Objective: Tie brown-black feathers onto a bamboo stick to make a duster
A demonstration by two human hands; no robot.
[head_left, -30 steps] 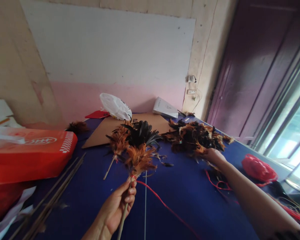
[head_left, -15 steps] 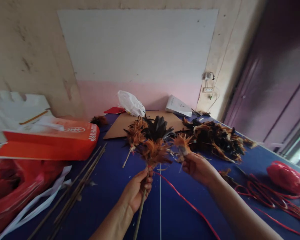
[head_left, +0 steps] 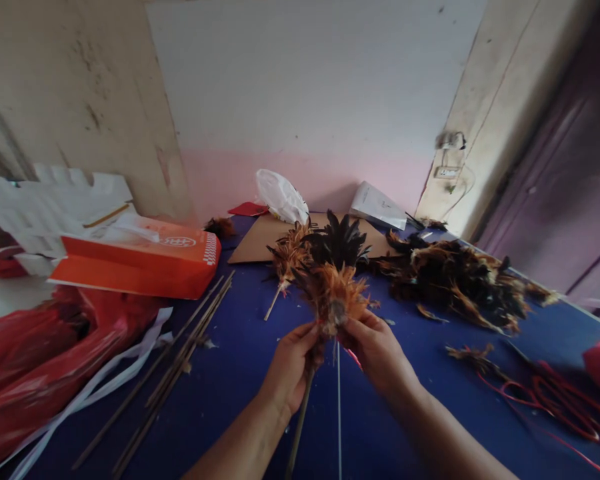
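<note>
The work surface (head_left: 240, 373) is a dark blue top set against a wall painted white above and pink below. At far left a red plastic bag (head_left: 35, 360) lies partly on the surface, with white strips trailing from it. Behind it rests an orange carton (head_left: 140, 263), and beyond that a white notched panel (head_left: 55, 203) leans by the wall. A bundle of thin sticks (head_left: 180, 367) lies diagonally on the blue top.

At centre, the left hand (head_left: 291, 363) is closed around the stick of a feather duster (head_left: 334, 297), just below the orange feather head. The right hand (head_left: 377, 350) is closed on the base of that same feather head, touching it from the other side. The duster is held above the surface, at centre, head pointing away from the person.

Behind it lie another feathered stick (head_left: 287, 257), black feathers (head_left: 340, 241), a brown cardboard sheet (head_left: 257, 243) and a white bag (head_left: 281, 197).

To the right, a heap of loose feathers (head_left: 460, 283) covers the surface. Red cord (head_left: 555, 400) lies coiled near the right edge. A dark door (head_left: 570, 173) closes the room on that side.
</note>
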